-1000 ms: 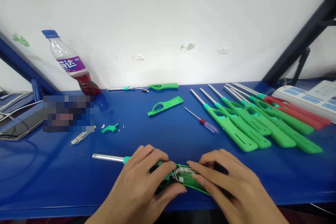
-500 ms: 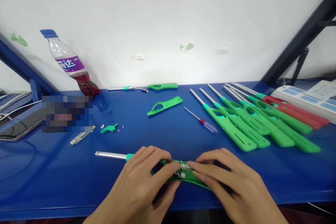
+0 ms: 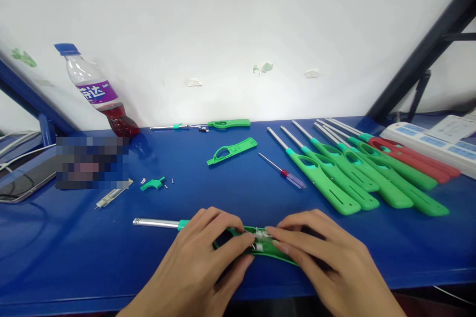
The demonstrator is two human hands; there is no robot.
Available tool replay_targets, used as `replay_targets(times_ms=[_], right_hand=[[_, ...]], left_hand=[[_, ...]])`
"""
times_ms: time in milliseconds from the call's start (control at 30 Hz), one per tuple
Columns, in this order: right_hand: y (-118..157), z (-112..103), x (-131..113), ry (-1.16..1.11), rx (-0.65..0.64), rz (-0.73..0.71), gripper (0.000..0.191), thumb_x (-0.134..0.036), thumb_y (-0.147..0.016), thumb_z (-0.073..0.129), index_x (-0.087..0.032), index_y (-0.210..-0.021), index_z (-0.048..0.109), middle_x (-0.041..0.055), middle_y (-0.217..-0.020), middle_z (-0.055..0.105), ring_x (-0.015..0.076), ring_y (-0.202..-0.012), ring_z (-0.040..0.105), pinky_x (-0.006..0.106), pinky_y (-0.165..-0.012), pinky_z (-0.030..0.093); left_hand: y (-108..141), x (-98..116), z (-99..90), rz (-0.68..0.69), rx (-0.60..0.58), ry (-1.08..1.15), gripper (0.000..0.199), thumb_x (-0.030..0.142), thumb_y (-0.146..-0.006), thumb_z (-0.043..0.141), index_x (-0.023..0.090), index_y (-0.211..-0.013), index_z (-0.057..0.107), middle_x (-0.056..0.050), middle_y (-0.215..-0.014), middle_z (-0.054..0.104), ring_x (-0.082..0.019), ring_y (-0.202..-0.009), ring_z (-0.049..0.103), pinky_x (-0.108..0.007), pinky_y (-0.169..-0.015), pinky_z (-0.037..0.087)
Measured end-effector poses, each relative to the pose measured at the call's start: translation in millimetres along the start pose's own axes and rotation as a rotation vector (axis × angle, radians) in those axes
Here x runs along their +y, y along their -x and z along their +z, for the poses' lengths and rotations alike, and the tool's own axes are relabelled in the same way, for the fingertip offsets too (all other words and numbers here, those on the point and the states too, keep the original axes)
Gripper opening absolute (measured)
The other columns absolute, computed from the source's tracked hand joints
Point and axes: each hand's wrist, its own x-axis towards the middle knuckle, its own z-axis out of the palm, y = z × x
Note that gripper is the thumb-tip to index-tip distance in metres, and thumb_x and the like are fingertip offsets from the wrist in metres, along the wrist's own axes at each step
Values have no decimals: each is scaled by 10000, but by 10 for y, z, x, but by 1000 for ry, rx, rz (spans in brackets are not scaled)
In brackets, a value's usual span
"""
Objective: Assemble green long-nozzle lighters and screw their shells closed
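An opened long-nosed gas lighter (image 3: 158, 223) lies across the front of the table, its metal tube pointing left. Inside its green handle shell (image 3: 275, 252) sits a clear plastic fuel tank (image 3: 262, 234), with small white parts beside it. My left hand (image 3: 201, 257) is closed round the shell near the trigger opening, thumb and forefinger at the tank's left end. The fingers of my right hand (image 3: 330, 250) are closed on the tank and the shell edge from the right. Both hands hide much of the handle.
Several assembled green lighters (image 3: 334, 193) and red ones (image 3: 416, 158) lie at the right. A screwdriver (image 3: 292, 177), loose green shell half (image 3: 238, 148), green trigger (image 3: 153, 184) and clear part (image 3: 113, 194) lie beyond my hands. A soda bottle (image 3: 98, 91) stands back left; a power strip (image 3: 427, 141) lies far right.
My left thumb and forefinger have shifted slightly at the tank's left end. The right hand stays almost where it was. The whole view has moved very slightly.
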Motion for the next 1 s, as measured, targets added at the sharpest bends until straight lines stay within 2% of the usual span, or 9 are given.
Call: replay_targets(times_ms=[233, 433, 600, 767, 900, 1000], right_hand=[[-27, 23, -16, -81, 51, 76, 92, -274, -1033, 659, -298, -995, 739, 5, -1030, 768, 182, -930, 759, 261, -845, 623], [-17, 25, -18, -85, 75, 80, 88, -292, -1037, 662, -325, -1045, 744, -16, -1081, 774, 159, -958, 767, 228, -879, 615], [-26, 22, -17, -55, 149, 82, 138, -300, -1056, 614, -301, -1065, 751, 17, -1133, 767, 170, -990, 773, 224, -868, 625], [-68, -44, 12, -12, 220, 39, 133, -301, -1050, 614, -304, -1102, 737, 20, -1132, 769, 178, -1014, 772, 231, -869, 629], [-320, -111, -7, 111, 191, -71, 175, -272, -1050, 611, -296, -1184, 721, 48, -1197, 747, 208, -1097, 741, 319, -942, 621], [-721, -106, -48, 215, 101, -110, 259, -221, -1073, 538, -277, -1257, 713, 81, -1317, 712, 256, -1221, 685, 462, -1043, 586]], left_hand=[[-5, -4, 11, 6, -1, -30, 173, 134, -1030, 614, 211, -1149, 712, -59, -1051, 720, -221, -903, 636, -403, -881, 560], [14, -26, 21, -1, -4, -27, 151, 134, -1029, 620, 210, -1131, 701, -55, -1049, 716, -218, -883, 630, -397, -851, 572], [20, -30, 34, -17, -23, -72, 179, 138, -1025, 630, 230, -1167, 691, -55, -1086, 712, -222, -908, 638, -393, -871, 575], [41, -67, 76, -4, 32, -104, 243, 120, -990, 651, 250, -1190, 693, -70, -1156, 705, -221, -916, 648, -367, -847, 591], [51, -132, 106, 19, 28, -102, 275, 108, -953, 676, 235, -1197, 685, -74, -1114, 717, -223, -896, 649, -341, -797, 606], [52, -159, 113, 42, 24, -84, 285, 100, -942, 680, 232, -1194, 683, -64, -1057, 726, -222, -872, 652, -326, -754, 609]])
